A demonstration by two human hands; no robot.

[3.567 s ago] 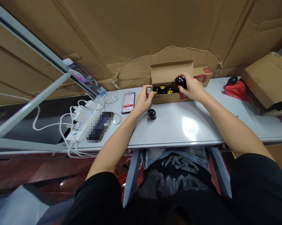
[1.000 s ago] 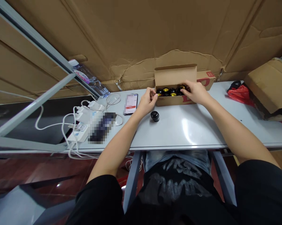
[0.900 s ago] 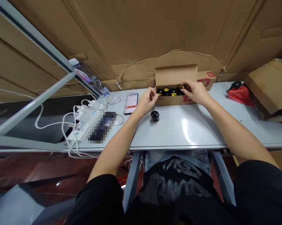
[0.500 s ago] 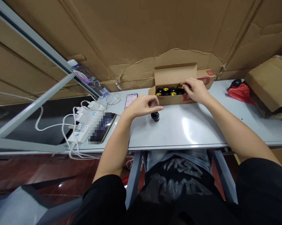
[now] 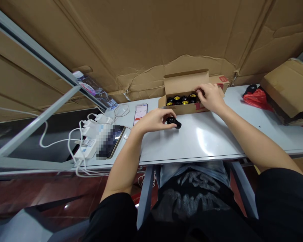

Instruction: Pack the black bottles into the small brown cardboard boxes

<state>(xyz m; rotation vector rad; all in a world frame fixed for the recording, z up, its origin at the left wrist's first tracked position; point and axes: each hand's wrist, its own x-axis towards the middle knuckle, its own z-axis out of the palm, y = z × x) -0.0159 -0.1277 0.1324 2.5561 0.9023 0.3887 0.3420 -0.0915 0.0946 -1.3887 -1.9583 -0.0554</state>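
Observation:
My left hand (image 5: 158, 120) grips a small black cylindrical part (image 5: 175, 122) between thumb and fingers, tilted, low over the white table. My right hand (image 5: 210, 96) reaches into the right end of an open cardboard box (image 5: 183, 109). Its fingers are curled down, and what they hold, if anything, is hidden behind the hand and the box wall. To the left of those fingers, inside the box, several black cylindrical parts with gold-coloured ends (image 5: 185, 100) stand packed together. The box's lid flap (image 5: 186, 81) is raised at the back.
Left of my left arm lie a phone with a lit screen (image 5: 140, 113), a second phone (image 5: 112, 143) and a white power strip (image 5: 87, 146) with tangled cables. A water bottle (image 5: 96, 89) leans behind the metal frame. Rightward are a red plastic bag (image 5: 258, 100) and a larger carton (image 5: 290, 90).
My left hand has closed on the black cylindrical part that stood on the table and tipped it over to the right. My right hand stays at the box's right end.

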